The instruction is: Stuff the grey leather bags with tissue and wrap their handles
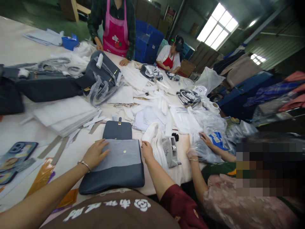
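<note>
My left hand (95, 154) lies flat on a grey sheet (116, 159) covering a navy leather handbag (111, 183), its fingers spread. The bag lies on the white table (59, 149) directly before me, with its dark upper panel and metal clasp (119, 121) pointing away from me. My right hand (147, 150) sits at the sheet's far right corner, and I cannot tell whether it pinches the sheet. Just right of it lies a crumpled white cloth (153, 143), beside a grey tape dispenser (170, 152).
A co-worker's hands (202, 147) work in clear plastic (207, 148) at the right. Stacked white sheets (64, 114), scattered white packing and plastic-wrapped dark bags (50, 86) cover the table. Printed phone-case pictures (16, 160) lie at the left. Other people stand across the table, before blue crates (145, 41).
</note>
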`<state>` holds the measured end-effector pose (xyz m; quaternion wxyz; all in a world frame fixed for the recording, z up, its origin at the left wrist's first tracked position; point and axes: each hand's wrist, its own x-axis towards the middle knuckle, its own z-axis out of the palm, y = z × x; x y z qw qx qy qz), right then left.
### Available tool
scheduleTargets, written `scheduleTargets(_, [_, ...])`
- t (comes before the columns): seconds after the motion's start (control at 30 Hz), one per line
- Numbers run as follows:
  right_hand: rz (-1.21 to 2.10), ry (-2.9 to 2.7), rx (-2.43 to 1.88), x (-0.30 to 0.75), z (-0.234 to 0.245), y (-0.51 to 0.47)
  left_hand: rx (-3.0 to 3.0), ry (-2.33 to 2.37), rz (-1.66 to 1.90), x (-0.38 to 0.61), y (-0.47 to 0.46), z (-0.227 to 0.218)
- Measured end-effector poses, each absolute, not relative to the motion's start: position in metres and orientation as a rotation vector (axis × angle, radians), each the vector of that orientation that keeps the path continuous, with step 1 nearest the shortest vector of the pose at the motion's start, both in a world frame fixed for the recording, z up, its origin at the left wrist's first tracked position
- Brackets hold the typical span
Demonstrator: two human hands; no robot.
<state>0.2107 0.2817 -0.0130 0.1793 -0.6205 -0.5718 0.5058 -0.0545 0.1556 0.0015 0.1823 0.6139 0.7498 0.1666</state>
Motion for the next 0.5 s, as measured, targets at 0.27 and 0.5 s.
scheduleTargets(0.27, [1.856, -1.34, -1.671, 0.235, -0.022, 0.258, 0.717, 2.175, 0.63, -0.065, 0.109, 0.005])
scheduleTargets(0.5, [1.758, -1.436, -1.472, 0.226, -0.021, 0.256, 0.61, 2.029, 0.501, -0.055, 0.083, 0.027])
